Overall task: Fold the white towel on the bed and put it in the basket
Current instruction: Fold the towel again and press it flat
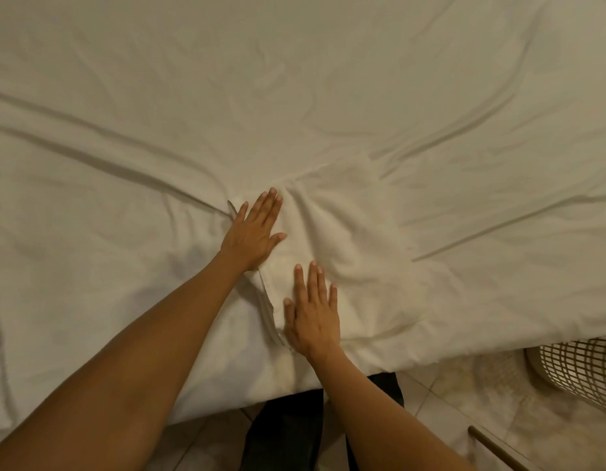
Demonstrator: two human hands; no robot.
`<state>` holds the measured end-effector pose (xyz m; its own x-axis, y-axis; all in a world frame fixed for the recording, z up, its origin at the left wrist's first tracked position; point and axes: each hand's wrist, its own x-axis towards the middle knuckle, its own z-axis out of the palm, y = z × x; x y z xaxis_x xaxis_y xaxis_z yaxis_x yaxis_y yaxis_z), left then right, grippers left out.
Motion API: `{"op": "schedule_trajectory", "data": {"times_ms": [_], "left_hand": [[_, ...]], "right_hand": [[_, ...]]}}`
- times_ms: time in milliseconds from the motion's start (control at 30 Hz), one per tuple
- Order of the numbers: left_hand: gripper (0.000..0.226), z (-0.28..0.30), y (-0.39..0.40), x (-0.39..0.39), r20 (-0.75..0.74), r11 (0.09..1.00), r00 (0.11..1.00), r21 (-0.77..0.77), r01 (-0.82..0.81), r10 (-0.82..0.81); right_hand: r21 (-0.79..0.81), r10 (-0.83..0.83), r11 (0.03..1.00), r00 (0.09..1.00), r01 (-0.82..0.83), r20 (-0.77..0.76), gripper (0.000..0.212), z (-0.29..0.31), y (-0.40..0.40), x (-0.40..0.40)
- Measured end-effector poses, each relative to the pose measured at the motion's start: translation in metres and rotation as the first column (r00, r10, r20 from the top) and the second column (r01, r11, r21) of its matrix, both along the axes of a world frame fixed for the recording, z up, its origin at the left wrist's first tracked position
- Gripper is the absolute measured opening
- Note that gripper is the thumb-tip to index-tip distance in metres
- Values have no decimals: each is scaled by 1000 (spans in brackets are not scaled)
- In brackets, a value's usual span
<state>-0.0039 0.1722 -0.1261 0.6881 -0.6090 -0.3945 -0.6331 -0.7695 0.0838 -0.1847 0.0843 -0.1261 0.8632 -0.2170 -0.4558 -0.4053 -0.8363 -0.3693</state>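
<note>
**While flattened, not yet secured: slip and unfold risk**

Though pressed flat, held by no closed grip. Nearest: right hand (pixel 313 317), fingers straight, palm down on white towel (pixel 342 246) close to the bed (pixel 125 137) edge. Slightly farther: left hand (pixel 252 232), likewise flat and open-fingered, on the towel's left side by its layered edges. Towel partly folded, bunched into creases between the hands, lying on a sheet of the same colour.

Judged hazards:
- Creases trapped in the next fold if not smoothed out.
- Sheet caught up with towel on lifting, edges hard to distinguish.
- Layers sliding apart during carry.

Basket (pixel 580 365) on floor at right, beyond bed edge, well apart.
</note>
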Motion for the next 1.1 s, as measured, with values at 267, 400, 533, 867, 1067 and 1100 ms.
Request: {"op": "schedule_trajectory", "data": {"times_ms": [267,400,533,867,1067,1100], "left_hand": [[72,9,-6,-2,1,999,999,-20,-38,38],[68,17,-15,2,-24,988,989,-62,-144,143],[70,24,-27,15,-89,960,957,-35,-279,275],[88,20,-33,51,-235,947,918,91,-307,320],[87,20,-39,66,-267,943,904,104,-317,334],[91,21,-38,69,-293,934,887,119,-336,356]], "right_hand": [[1,63,998,998,-63,19,59,7,-16,6],[-110,145,985,987,-136,76,59,12,-50,29],[-179,165,974,979,-142,120,58,17,-101,76],[-217,290,934,957,-284,-8,62,13,-183,160],[-213,346,918,938,-335,15,69,7,-188,167],[-216,373,906,928,-365,-3,73,7,-191,174]]}}
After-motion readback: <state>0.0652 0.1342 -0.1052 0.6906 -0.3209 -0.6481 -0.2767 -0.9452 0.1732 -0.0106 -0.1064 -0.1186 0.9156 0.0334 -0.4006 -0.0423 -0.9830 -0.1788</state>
